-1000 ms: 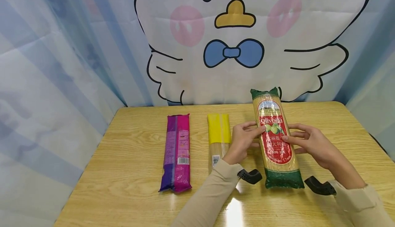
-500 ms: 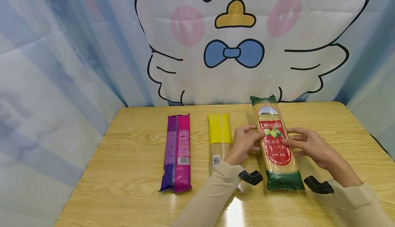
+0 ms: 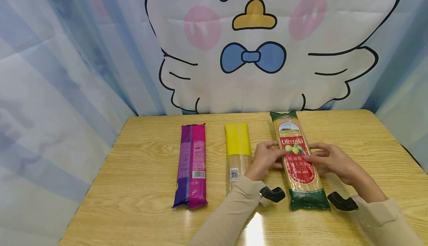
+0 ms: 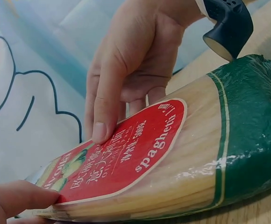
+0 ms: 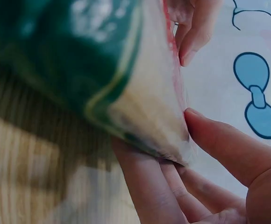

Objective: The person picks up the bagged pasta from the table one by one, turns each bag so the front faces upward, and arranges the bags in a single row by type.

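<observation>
Both hands hold a spaghetti packet [image 3: 299, 168] with green ends and a red oval label, face up and slightly slanted, at the right of the table. My left hand [image 3: 265, 158] grips its left edge, thumb on the label and the other fingers at the side. Opposite, my right hand [image 3: 337, 162] pinches the right edge; in the right wrist view its fingers [image 5: 149, 186] reach under the packet. The packet's near green end [image 4: 252, 126] lies close to the wood in the left wrist view; whether it touches cannot be told.
A yellow-topped noodle packet [image 3: 238, 138] lies left of my left hand, its lower end partly behind the sleeve. Farther left lies a purple and pink packet [image 3: 192, 164]. The wooden table [image 3: 133, 186] ends at a printed curtain [image 3: 200, 82] behind.
Both hands have lowered the spaghetti packet, and its far end has come down from in front of the curtain to the table's back edge. The other two packets have not moved.
</observation>
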Available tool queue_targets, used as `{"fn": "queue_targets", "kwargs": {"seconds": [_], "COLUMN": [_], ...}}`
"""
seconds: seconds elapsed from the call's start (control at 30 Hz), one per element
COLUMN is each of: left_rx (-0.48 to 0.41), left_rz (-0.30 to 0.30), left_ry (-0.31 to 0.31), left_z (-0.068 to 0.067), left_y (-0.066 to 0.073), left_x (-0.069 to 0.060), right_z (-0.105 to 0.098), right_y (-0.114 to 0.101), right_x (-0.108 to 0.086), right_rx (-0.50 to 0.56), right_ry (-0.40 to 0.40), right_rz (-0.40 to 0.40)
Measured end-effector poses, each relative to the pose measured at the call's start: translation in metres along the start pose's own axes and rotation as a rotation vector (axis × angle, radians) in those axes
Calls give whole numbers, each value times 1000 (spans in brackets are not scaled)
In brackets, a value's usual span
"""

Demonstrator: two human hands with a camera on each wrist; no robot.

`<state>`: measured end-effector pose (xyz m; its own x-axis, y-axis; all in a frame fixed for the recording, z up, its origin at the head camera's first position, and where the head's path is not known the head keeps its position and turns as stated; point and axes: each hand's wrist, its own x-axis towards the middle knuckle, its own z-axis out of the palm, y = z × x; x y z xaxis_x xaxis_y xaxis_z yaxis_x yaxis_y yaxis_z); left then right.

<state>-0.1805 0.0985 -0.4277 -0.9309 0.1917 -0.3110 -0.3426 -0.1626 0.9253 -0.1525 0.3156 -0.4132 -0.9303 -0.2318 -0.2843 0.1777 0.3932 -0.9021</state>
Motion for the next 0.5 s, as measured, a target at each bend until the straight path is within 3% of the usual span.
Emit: {"fn": "queue_targets", "kwargs": {"seconds": [0.3, 0.5], "left_rx": [58, 74], "left_rz": [2, 8], "left_ry": [-4, -3], "left_z": [3, 3], "left_y": [-2, -3], "left_x": [0, 1], "right_z": [4, 8], "right_y": [5, 2], "right_x": [1, -2], "right_rx": [-13, -90], "right_ry": [3, 25], "right_rz": [37, 60]}}
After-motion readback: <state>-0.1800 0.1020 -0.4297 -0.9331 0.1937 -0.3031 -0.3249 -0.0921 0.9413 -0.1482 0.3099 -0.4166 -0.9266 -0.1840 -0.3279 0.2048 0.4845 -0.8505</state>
